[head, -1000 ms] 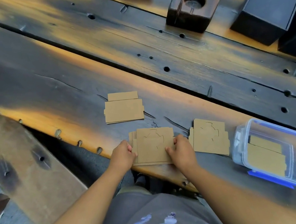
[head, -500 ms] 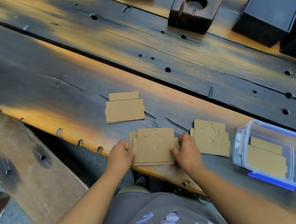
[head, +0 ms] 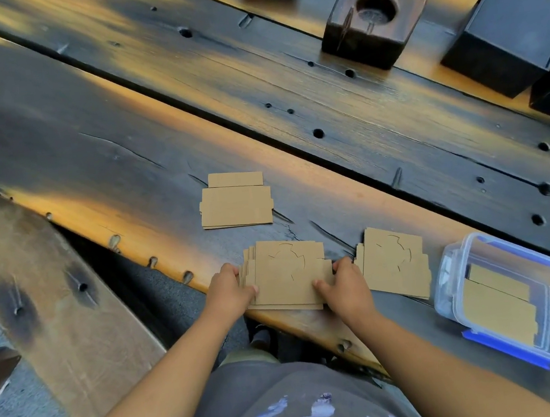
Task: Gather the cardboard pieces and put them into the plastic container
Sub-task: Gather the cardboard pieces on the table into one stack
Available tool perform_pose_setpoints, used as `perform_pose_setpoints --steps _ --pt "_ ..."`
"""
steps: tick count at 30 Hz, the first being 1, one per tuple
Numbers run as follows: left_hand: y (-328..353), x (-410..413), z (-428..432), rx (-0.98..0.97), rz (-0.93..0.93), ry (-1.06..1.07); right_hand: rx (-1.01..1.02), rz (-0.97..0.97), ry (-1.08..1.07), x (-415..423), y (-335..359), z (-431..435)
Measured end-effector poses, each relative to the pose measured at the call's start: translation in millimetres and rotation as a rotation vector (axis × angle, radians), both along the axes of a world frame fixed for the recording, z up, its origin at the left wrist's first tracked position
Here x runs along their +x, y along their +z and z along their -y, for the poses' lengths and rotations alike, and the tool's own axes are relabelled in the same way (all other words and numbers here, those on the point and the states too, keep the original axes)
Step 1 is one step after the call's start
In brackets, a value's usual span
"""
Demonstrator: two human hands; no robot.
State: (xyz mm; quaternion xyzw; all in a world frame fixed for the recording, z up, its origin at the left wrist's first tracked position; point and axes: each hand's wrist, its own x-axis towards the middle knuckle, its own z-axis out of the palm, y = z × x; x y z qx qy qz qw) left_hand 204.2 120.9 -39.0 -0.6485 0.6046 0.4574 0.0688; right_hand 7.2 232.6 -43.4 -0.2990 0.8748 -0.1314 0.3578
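Note:
Three stacks of brown cardboard pieces lie on the dark wooden table. The near stack sits at the table's front edge, gripped from both sides: my left hand holds its left edge and my right hand its right edge, thumbs on top. A second stack lies just to the right of my right hand. A third stack lies farther back. The clear plastic container with blue clips rests on its side at the right, with cardboard pieces inside.
A dark wooden block with a round hole and black boxes stand at the back right. The table's front edge runs diagonally, with a gap and a wooden bench to the left.
My right hand has slid a little to the right along the near stack's edge. The stack stays on the table; my left hand has hardly moved.

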Motion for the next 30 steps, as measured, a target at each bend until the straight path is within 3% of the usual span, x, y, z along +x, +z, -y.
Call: perform_pose_setpoints --steps 4,16,30 --pt "-3.7 -2.5 -1.0 0.080 -0.039 0.019 0.017 0.034 0.029 7.1 -2.6 7.4" --pt "0.9 -3.0 0.1 0.033 -0.044 0.111 0.045 0.118 -0.023 18.4 -2.5 29.9" --pt "28.2 14.3 88.5 -0.115 -0.106 0.119 -0.105 0.110 0.013 19.8 25.2 118.6"
